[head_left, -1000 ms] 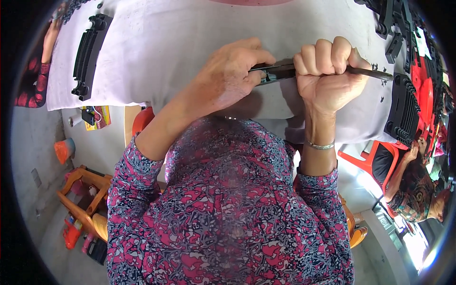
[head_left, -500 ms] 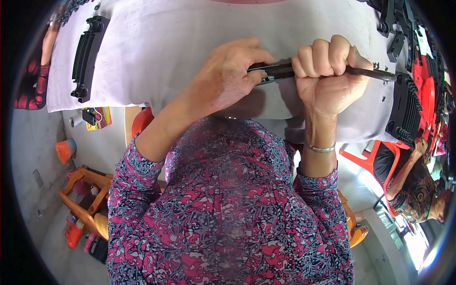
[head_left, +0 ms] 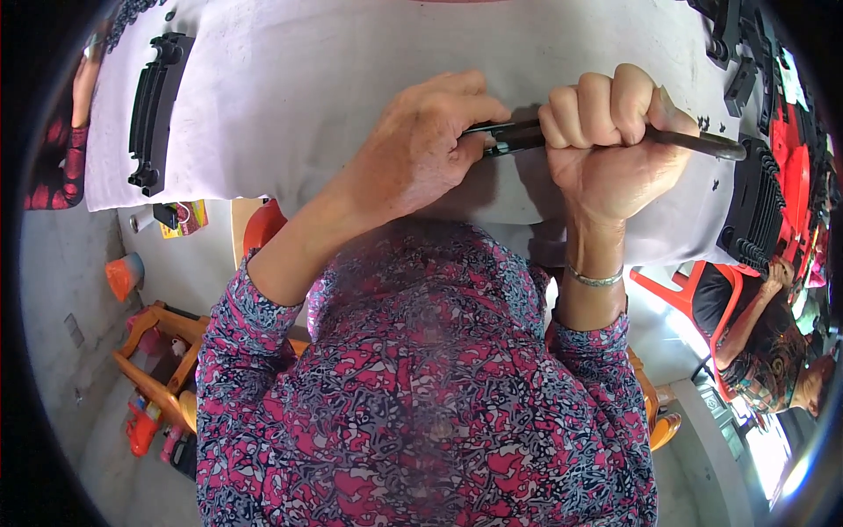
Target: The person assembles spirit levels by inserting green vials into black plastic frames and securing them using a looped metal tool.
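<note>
My right hand (head_left: 615,132) is a fist round a dark, slim hand tool, perhaps pliers. Its curved, rounded handle end (head_left: 716,145) sticks out to the right past the thumb. Leftward from the fist, the tool's dark front part (head_left: 525,135) reaches my left hand (head_left: 435,132). There my thumb and forefinger close on a small black piece with a shiny edge (head_left: 494,140) at the tool's tip. My fingers hide most of that piece. Both hands are just above the near part of the cloth-covered table (head_left: 307,97).
A long black slotted plastic part (head_left: 160,114) lies at the left. Stacked black ribbed parts (head_left: 753,202) line the right edge, with more black parts (head_left: 742,83) beyond. Small dark bits (head_left: 705,123) dot the cloth. Another person (head_left: 764,342) sits at right; a sleeve (head_left: 75,167) shows at left.
The fist and the tool's handle end have shifted slightly right. My left hand keeps nearly the same place and pinch.
</note>
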`<action>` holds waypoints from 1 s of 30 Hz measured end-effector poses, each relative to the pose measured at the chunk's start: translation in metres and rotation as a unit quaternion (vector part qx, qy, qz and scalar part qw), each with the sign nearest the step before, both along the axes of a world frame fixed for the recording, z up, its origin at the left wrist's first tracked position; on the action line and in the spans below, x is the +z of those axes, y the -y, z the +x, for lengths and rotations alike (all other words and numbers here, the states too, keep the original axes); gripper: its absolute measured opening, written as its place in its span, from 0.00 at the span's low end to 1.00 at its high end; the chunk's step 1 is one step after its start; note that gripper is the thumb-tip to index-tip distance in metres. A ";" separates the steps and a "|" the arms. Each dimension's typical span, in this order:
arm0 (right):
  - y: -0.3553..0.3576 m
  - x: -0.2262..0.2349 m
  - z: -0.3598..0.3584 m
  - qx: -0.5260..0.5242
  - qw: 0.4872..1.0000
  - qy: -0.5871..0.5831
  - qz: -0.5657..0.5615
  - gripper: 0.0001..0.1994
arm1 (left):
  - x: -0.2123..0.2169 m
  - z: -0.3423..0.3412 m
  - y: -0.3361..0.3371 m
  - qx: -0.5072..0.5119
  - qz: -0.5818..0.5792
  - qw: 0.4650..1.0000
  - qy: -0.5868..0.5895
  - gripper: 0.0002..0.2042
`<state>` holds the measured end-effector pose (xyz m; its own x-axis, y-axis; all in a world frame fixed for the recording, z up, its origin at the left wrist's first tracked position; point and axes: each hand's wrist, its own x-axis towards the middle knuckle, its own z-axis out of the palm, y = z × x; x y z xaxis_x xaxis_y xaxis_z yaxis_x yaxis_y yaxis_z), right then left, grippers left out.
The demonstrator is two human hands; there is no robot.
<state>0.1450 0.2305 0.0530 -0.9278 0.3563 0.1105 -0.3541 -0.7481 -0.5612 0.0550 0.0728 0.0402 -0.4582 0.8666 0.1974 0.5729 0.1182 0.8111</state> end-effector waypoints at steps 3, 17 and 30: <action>0.002 0.000 0.000 -0.003 1.000 -0.007 -0.019 0.23 | -0.001 0.000 -0.001 0.001 0.004 1.000 -0.011 0.14; 0.001 0.004 -0.002 -0.016 1.000 0.017 0.002 0.23 | -0.002 -0.003 0.001 -0.016 0.016 0.999 -0.029 0.14; -0.060 0.057 0.017 -0.127 0.910 0.290 0.267 0.21 | 0.029 -0.018 0.039 -0.001 -0.035 0.999 -0.005 0.19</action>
